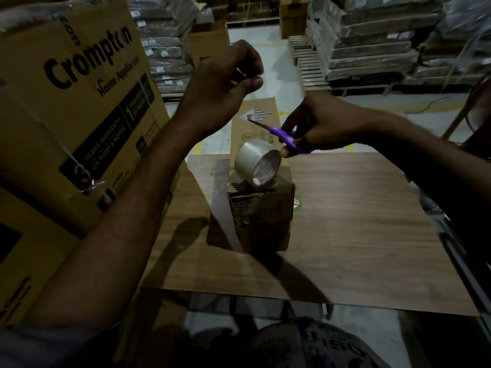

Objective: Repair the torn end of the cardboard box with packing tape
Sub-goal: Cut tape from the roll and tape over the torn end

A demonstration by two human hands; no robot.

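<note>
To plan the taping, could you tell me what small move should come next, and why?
Probably snip the tape: the left hand seems to pinch a tape end raised above the tape roll, the right hand holds scissors, and the cardboard box end looks torn.

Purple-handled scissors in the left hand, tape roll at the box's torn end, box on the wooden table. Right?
One slip: the head view shows the scissors gripped in the right hand, not the left. The left hand is raised with fingertips pinched; what it pinches is unclear. The tape roll, box and table are as stated.
</note>
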